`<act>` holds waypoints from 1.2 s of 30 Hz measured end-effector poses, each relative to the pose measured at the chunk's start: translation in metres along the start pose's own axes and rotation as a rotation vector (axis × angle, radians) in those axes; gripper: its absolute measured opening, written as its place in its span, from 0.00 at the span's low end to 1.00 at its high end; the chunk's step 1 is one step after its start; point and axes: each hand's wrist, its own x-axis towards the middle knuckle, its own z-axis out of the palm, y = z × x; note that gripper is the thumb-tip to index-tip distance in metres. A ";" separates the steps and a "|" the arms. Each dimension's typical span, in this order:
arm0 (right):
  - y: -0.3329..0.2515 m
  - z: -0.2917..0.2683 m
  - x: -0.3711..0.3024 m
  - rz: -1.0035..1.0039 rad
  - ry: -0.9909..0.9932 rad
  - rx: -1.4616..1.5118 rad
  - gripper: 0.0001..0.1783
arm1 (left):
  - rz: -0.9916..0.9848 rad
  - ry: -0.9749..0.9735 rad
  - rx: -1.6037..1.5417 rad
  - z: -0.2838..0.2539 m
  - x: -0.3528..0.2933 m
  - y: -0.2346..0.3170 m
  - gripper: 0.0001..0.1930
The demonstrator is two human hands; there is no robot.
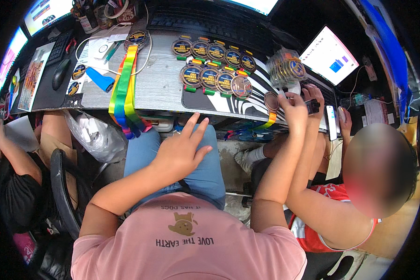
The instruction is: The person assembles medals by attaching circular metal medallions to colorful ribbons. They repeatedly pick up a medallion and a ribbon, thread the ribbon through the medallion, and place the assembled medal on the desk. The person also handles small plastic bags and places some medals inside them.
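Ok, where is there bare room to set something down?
The grey desktop between the ribbon bundle and the medal rows is largely bare. So is the mat's near-left corner. Crowded: the right side, where wrapped medals, the right hand and a co-worker's hand bunch near the laptop.

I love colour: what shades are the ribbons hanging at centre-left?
The ribbons look mostly green, yellow and blue; see head view.

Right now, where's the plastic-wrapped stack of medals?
In the head view, right of centre: the plastic-wrapped stack lies just beyond the person's right hand, between the rows of unwrapped medals and the lit laptop screen.
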 end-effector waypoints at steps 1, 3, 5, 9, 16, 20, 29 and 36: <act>0.007 0.005 -0.008 -0.067 0.059 -0.188 0.33 | 0.001 -0.009 -0.003 0.001 -0.001 0.000 0.31; 0.002 0.020 -0.020 -0.115 0.033 -0.251 0.37 | 0.043 -0.017 -0.008 0.009 -0.003 -0.003 0.31; -0.020 0.027 -0.037 -0.056 0.061 -0.442 0.38 | 0.084 -0.020 -0.016 0.017 -0.005 -0.006 0.31; -0.012 0.036 -0.036 -0.137 0.119 -0.267 0.31 | 0.103 -0.098 -0.065 0.023 -0.006 -0.005 0.30; -0.041 0.019 -0.089 -0.099 0.243 0.208 0.25 | 0.087 -0.064 -0.433 0.022 0.005 -0.011 0.37; -0.085 0.031 -0.150 -0.309 -0.153 1.127 0.36 | 0.268 -0.085 -0.879 0.027 0.014 -0.005 0.40; -0.118 0.057 -0.161 -0.414 -0.665 1.537 0.49 | 0.080 -0.466 -1.461 -0.013 0.005 -0.009 0.12; -0.147 0.051 -0.146 -0.665 -0.643 1.290 0.44 | 0.133 -0.466 -1.387 -0.031 -0.016 -0.025 0.16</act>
